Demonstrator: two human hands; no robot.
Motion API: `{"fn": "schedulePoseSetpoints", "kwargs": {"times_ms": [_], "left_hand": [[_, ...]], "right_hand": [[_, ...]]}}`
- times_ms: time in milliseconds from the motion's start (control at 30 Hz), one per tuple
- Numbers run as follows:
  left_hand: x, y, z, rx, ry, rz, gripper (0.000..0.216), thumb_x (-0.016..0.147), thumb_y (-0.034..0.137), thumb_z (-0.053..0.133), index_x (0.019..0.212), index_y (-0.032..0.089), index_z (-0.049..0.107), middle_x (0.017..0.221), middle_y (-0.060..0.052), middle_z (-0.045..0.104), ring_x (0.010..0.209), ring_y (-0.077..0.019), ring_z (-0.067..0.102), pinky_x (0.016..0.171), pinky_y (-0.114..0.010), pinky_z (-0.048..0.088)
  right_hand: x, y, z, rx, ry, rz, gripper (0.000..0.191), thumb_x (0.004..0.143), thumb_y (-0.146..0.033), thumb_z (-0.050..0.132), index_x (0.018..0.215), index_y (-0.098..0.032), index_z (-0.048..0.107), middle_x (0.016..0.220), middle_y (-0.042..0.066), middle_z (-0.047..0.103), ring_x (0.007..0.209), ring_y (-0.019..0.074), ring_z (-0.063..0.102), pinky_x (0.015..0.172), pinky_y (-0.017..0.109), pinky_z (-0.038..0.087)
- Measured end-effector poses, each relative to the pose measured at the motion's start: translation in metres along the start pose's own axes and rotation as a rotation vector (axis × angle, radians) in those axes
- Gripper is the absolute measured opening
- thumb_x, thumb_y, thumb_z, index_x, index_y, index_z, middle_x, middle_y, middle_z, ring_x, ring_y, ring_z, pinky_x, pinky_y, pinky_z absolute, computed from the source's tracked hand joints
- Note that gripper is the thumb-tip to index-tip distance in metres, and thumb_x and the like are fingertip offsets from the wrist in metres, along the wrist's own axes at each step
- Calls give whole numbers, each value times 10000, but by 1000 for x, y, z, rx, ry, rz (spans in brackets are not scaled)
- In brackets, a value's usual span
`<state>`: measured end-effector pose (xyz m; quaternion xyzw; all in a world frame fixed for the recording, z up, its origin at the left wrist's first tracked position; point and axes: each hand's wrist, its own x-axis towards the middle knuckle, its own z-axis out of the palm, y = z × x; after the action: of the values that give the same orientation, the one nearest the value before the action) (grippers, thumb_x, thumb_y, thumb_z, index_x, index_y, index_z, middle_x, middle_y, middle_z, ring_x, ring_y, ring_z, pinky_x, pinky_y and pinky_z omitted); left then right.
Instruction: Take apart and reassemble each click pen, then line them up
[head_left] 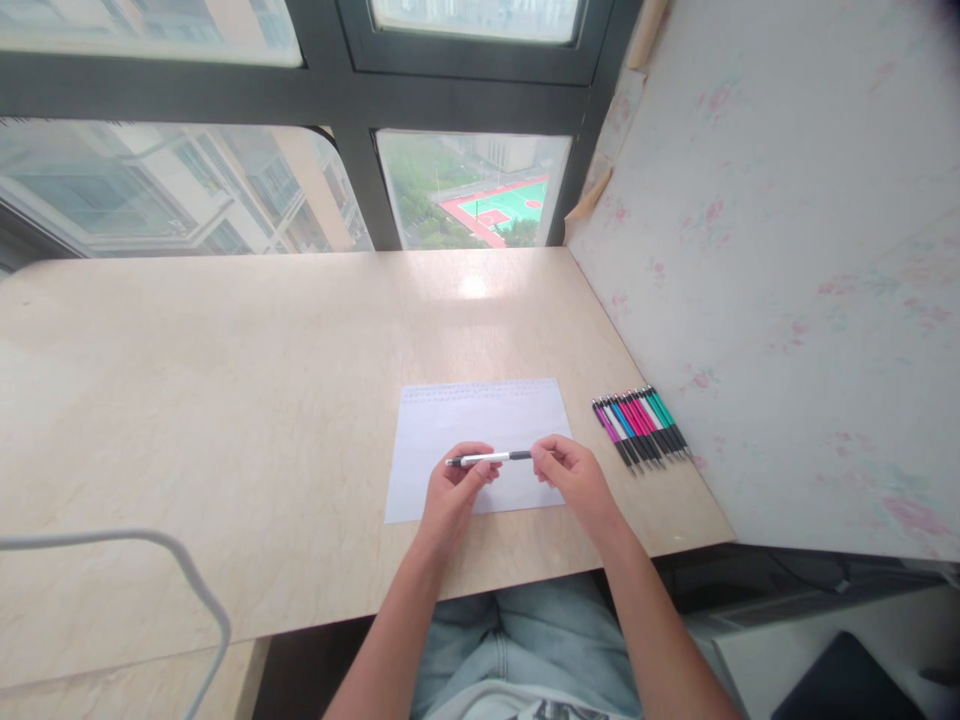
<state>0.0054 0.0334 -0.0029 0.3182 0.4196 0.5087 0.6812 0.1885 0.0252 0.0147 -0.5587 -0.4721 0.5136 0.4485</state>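
Observation:
A white and black pen (pixel 489 459) lies level between my two hands, above a white sheet of paper (pixel 480 415) with faint lines of writing along its top edge. My left hand (pixel 454 494) pinches the pen's white barrel near the tip. At the other side, my right hand (pixel 572 481) grips its black end with the fingers closed. Both hands hover over the lower half of the sheet, close to the front edge of the beige table (pixel 225 400).
A row of several pens (pixel 641 426) with pink, blue, white and green barrels lies on the table to the right of the sheet, by a floral-papered wall (pixel 787 280). A window (pixel 300 120) runs along the table's far edge. A thin white cable (pixel 150 560) curves at lower left.

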Motion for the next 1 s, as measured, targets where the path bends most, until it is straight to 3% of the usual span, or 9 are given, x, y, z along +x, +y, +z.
{"fn": "schedulePoseSetpoints", "kwargs": {"times_ms": [200, 400, 567, 700, 800, 867, 933, 1000], "left_hand": [[0, -1, -1, -7, -3, 1, 234, 726, 299, 776, 898, 162, 695, 794, -49, 699, 742, -151, 621, 734, -278, 482], [-1, 0, 1, -9, 15, -3, 243, 725, 309, 776, 901, 160, 697, 787, -52, 694, 742, -157, 621, 734, -284, 489], [0, 0, 0, -29, 36, -5, 235, 716, 308, 784, 884, 165, 702, 783, -47, 694, 734, -148, 615, 728, -276, 488], [0, -1, -2, -54, 10, 6, 216, 736, 307, 770, 889, 170, 702, 788, -39, 692, 733, -131, 605, 724, -257, 479], [0, -2, -2, -59, -6, 3, 199, 751, 299, 760, 892, 171, 700, 791, -36, 689, 734, -127, 599, 722, -250, 474], [0, -2, -2, -54, 5, 0, 203, 746, 302, 763, 886, 169, 701, 787, -39, 689, 732, -132, 600, 722, -257, 474], [0, -2, -2, -49, 21, -3, 214, 736, 305, 770, 884, 165, 703, 782, -43, 690, 728, -138, 602, 724, -267, 477], [1, -2, -3, -57, 25, 3, 213, 739, 301, 768, 889, 163, 704, 783, -44, 690, 729, -136, 601, 725, -266, 477]], "right_hand": [[0, 1, 0, 75, 41, -9, 297, 810, -445, 661, 981, -205, 623, 699, -4, 619, 620, 145, 570, 531, 252, 409], [2, 2, 1, 21, 49, 34, 303, 848, -485, 611, 777, -191, 604, 643, 13, 622, 583, 143, 549, 520, 258, 395], [1, 4, 0, 13, 111, -40, 257, 789, -433, 687, 903, -206, 642, 868, 59, 677, 815, 198, 621, 627, 281, 471], [2, 3, 1, 65, 92, -90, 441, 754, -400, 733, 1142, -249, 588, 997, 61, 682, 915, 206, 629, 638, 268, 480], [3, 4, 2, 68, 71, -5, 336, 841, -512, 615, 970, -203, 638, 729, 32, 672, 615, 156, 597, 513, 252, 423], [3, 4, 2, -5, 60, 49, 430, 880, -572, 524, 740, -182, 638, 537, 3, 584, 454, 123, 488, 459, 255, 372], [2, 5, 1, -64, 55, 41, 456, 874, -572, 535, 646, -184, 611, 502, -7, 550, 441, 115, 462, 463, 258, 366], [1, 4, 0, -52, 54, 3, 370, 857, -527, 584, 706, -192, 624, 567, -5, 589, 503, 125, 512, 505, 259, 400]]}}
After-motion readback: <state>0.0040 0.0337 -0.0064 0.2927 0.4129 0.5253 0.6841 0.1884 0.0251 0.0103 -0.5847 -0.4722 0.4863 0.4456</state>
